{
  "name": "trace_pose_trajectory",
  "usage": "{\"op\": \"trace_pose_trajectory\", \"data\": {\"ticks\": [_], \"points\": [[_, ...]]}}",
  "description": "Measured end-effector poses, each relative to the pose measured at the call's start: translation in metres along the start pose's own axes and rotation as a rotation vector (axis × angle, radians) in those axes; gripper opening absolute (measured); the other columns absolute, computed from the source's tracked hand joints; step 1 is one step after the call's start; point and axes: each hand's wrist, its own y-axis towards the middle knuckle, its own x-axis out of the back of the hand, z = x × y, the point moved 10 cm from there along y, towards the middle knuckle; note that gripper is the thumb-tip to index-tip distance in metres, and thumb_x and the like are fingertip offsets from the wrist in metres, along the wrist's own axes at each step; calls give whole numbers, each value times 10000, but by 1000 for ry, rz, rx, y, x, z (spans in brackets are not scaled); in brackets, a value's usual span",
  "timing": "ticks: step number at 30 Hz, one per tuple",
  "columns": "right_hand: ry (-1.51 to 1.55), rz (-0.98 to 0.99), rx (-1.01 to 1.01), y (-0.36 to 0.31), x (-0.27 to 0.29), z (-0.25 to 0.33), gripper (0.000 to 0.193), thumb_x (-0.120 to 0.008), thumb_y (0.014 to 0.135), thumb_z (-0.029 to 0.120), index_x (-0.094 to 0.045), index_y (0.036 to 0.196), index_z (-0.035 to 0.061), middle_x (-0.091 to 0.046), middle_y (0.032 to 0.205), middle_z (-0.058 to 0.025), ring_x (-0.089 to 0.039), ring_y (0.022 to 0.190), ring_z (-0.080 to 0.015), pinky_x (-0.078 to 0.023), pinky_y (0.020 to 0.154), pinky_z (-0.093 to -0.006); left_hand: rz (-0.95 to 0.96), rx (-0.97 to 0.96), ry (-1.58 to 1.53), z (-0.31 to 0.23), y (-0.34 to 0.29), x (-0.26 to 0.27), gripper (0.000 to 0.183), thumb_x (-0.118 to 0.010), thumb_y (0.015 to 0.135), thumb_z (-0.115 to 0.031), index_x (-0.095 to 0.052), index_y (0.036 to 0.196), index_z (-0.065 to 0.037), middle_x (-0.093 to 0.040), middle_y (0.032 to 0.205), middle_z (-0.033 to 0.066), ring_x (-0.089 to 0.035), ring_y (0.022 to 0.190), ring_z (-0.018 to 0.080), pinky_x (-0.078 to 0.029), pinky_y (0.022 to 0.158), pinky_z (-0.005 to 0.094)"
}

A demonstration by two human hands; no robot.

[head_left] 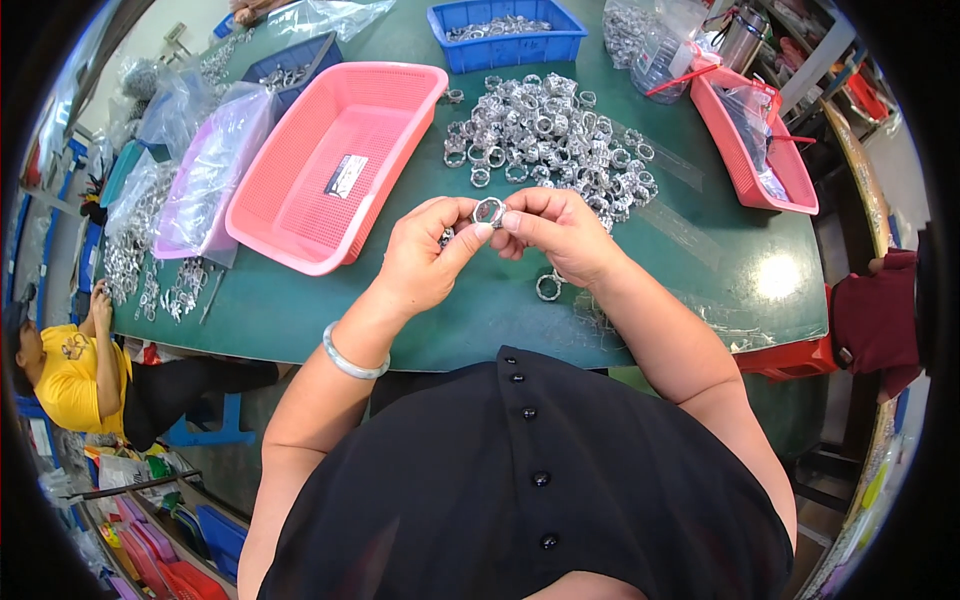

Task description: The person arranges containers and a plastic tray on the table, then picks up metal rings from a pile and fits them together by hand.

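Note:
Between both hands, above the front part of the green table, is a silver metal ring with a faceted edge, like a watch case. My left hand pinches its left side with thumb and forefinger. On the other side my right hand grips it with thumb and fingertips. Another small silver piece shows at my left fingers; whether it is held there I cannot tell. Just beyond my hands lies a heap of similar metal rings. One loose ring rests on the table below my right hand.
A pink basket stands left of the heap, a blue bin of metal parts behind it. To the right is a pink basket with tools and bags. A person in yellow handles parts at far left. The green table ends before me.

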Motion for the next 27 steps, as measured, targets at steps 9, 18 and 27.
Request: {"op": "trace_pose_trajectory", "data": {"ticks": [9, 18, 27], "points": [[-34, 11, 6, -1, 0, 1, 183, -575, 838, 161, -595, 898, -10, -616, 774, -66, -565, 686, -118, -459, 638, -251, 56, 29, 79, -2, 1, -2, 151, -594, 820, -97, -596, 927, 9, -549, 773, 50, -505, 688, 105, -411, 613, 231], [-7, 9, 2, 0, -1, -1, 186, -598, 832, 182, -609, 899, 9, -629, 753, -52, -572, 655, -98, -464, 622, -231, -29, -113, 195, -19, 2, 5, 141, -637, 761, -99, -607, 881, -31, -540, 679, 60, -508, 591, 154, -406, 523, 269], [-5, 26, 5, 1, -1, -1, 190, -595, 835, 187, -613, 900, 9, -632, 754, -55, -574, 655, -98, -464, 619, -231, -62, -114, 243, -22, 0, 8, 156, -661, 737, -111, -600, 856, -29, -519, 655, 62, -502, 576, 164, -399, 503, 281]]}}
